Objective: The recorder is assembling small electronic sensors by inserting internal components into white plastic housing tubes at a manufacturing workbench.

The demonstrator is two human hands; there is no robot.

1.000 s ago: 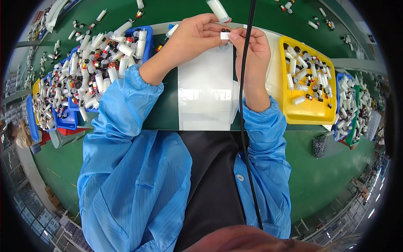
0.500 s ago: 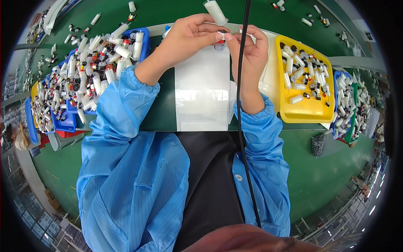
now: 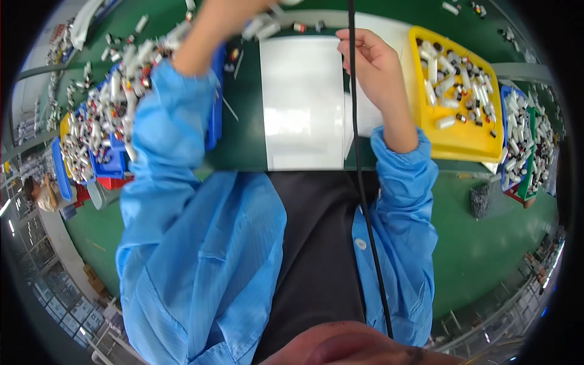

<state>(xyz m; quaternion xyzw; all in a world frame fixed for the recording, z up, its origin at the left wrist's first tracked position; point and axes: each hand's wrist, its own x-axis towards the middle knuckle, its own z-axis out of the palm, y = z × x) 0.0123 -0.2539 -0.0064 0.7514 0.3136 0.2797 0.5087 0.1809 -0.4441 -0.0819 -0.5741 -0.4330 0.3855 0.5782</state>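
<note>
My left hand point(image 3: 234, 13) is raised at the upper edge, smeared by motion and partly cut off, so its fingers do not show clearly. Beside it, white cylinders point(image 3: 263, 28) lie at the far end of the table; whether the hand holds anything is hidden. My right hand point(image 3: 376, 64) hovers at the right side of the white sheet point(image 3: 303, 100), its fingers loosely bent and apart, with nothing visible in them. A black cable point(image 3: 354, 134) hangs in front of its fingertips. Small black and red pieces point(image 3: 299, 27) lie just past the sheet.
On the right stands a yellow tray point(image 3: 462, 146) with many white cylinders and small dark parts. Blue bins point(image 3: 216, 115) heaped with similar parts stand on the left. Further bins point(image 3: 510, 176) lie at the far right. Loose parts point(image 3: 451, 8) are scattered over the green surface beyond.
Both hands were together over the sheet's far end, with a white cylinder and a small black-red part at the left fingers. The left has swung left and away; the right has drawn slightly right.
</note>
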